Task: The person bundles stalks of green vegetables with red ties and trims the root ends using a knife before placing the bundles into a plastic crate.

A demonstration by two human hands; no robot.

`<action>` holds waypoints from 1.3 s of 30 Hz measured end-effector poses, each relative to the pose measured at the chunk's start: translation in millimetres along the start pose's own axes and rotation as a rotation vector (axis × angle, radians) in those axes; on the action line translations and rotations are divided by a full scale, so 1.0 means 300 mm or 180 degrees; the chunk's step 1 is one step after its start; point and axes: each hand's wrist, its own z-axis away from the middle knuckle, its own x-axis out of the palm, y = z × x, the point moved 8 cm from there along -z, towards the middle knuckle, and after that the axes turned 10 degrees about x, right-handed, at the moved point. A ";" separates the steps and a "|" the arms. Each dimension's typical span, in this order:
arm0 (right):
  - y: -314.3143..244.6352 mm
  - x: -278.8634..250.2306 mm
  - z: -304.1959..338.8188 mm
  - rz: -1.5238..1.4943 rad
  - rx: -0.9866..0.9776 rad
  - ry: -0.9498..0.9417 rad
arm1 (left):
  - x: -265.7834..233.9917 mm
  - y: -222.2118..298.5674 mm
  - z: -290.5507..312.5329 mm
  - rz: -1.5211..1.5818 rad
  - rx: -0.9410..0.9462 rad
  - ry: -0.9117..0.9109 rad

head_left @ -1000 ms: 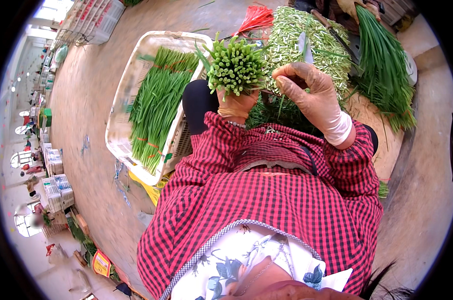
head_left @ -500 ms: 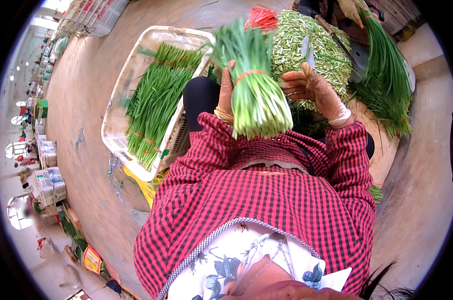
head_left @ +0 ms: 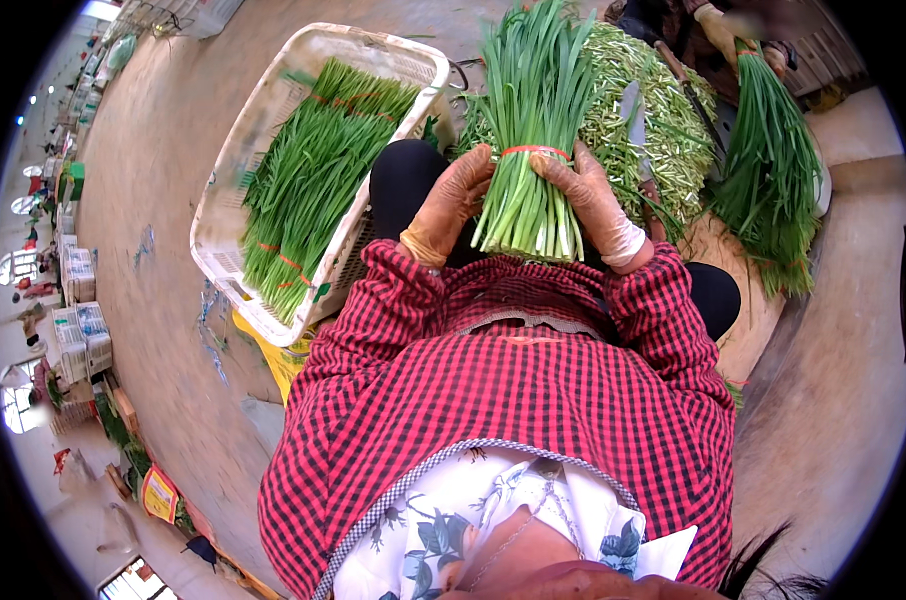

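Observation:
A thick bundle of green garlic chives (head_left: 535, 110) stands upright in front of me, its pale cut ends toward me. A red rubber band (head_left: 536, 152) goes around it. My left hand (head_left: 450, 208), in a thin stained glove, holds the bundle's left side. My right hand (head_left: 595, 203), gloved too, grips it from the right with the thumb over the stalks, just below the band. Right of the bundle, a knife (head_left: 634, 115) stands blade up before a heap of short cut stalk ends (head_left: 678, 150); the right hand is nearest to its handle.
On my left, a white plastic crate (head_left: 201, 225) holds several banded chive bundles (head_left: 318, 190). At the far right another person's gloved hand (head_left: 718, 30) holds a long chive bunch (head_left: 771, 150). A yellow bag (head_left: 278, 358) lies below the crate. My knees flank the work.
The chive bundle has swung from tilted and blurred to upright and steady. My right hand, apart from it with fingers spread before, has closed on its right side. The view has shifted slightly.

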 end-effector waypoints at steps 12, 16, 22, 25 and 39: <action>-0.392 0.137 0.134 0.3854 -0.1982 0.0383 | 0.079 0.144 0.001 0.1263 -0.0619 -0.0238; -0.427 0.291 0.157 0.5109 -0.2709 0.0194 | 0.062 0.162 0.014 0.1113 -0.0653 -0.0171; -0.356 0.393 0.118 0.6268 -0.2722 -0.0579 | 0.081 0.167 0.048 -0.0244 -0.0764 -0.1282; -0.322 0.382 0.075 0.6583 -0.2280 -0.1022 | 0.087 0.209 0.055 -0.1307 -0.0373 -0.1415; -0.413 0.669 -0.039 0.6597 -0.2801 -0.0019 | 0.135 0.650 0.115 -0.6941 0.2534 0.0626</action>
